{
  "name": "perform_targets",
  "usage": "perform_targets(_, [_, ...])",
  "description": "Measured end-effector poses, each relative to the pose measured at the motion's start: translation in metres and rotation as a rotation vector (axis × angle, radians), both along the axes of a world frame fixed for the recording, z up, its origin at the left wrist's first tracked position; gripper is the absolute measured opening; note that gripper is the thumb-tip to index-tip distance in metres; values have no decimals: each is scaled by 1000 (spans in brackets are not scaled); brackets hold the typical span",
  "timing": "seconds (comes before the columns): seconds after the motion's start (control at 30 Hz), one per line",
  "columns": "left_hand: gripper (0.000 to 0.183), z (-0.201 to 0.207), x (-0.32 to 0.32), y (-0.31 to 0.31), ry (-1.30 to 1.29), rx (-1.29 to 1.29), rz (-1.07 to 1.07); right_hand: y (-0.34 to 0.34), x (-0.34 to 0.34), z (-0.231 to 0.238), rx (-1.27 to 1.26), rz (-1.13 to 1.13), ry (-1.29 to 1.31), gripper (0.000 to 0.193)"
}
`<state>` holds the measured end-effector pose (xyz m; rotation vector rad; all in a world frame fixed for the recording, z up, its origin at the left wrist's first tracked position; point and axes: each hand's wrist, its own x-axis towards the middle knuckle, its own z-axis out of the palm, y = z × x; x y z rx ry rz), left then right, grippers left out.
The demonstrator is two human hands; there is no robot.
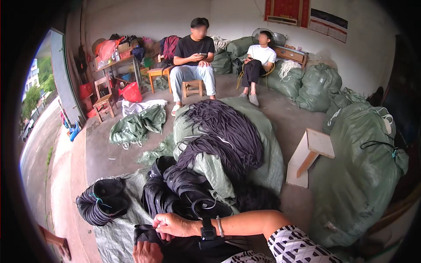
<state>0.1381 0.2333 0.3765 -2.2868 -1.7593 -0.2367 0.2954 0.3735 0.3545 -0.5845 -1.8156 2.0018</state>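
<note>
In front of my lap, my left hand (147, 252) is closed on a black fabric piece (147, 233), its fingers partly hidden at the lower edge. My right hand (176, 225) pinches thumb and fingers together just over the same piece; whatever they grip is too small to make out. A black device and a bracelet circle my right wrist. Just beyond my hands lie nested stacks of black fabric bands (175, 188). To their left sits another black stack (105, 199), tied with a teal string. Both rest on a grey-green woven sheet (112, 243).
Ahead, a heap of dark cords (228, 131) spills over a green sack. A wooden stool (308, 153) lies tipped to the right, beside a large stuffed green sack (357, 175). Two people sit at the back. An empty-looking green sack (138, 125) lies left; a bare foot shows lower left.
</note>
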Motion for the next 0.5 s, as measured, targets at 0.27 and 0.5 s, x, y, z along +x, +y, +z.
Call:
perform_targets(0.27, [9,-1,4,-4,176,-94,-46,4,-5,7,14,2,-43,14])
perform_targets(0.5, [16,-6,-2,4,-17,-11,-52,3,-7,0,82,-14,26,10])
